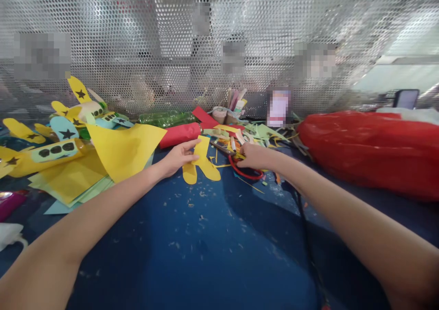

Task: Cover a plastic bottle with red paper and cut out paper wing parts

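Note:
My left hand (178,157) pinches a yellow paper cutout (202,166) with rounded lobes, holding it by its upper strip just above the blue table (206,246). My right hand (254,157) is closed around red-handled scissors (245,170), whose blades point left toward the cutout. The scissors' red loop shows below my fingers. Both forearms reach in from the bottom corners.
A large yellow sheet (125,147) and stacked coloured paper lie at left, beside paper-covered bottle planes with black stars (51,152). A red paper roll (180,134), a green bottle (166,118) and scraps sit behind. A red plastic bag (373,150) fills the right. Perforated metal screen at the back.

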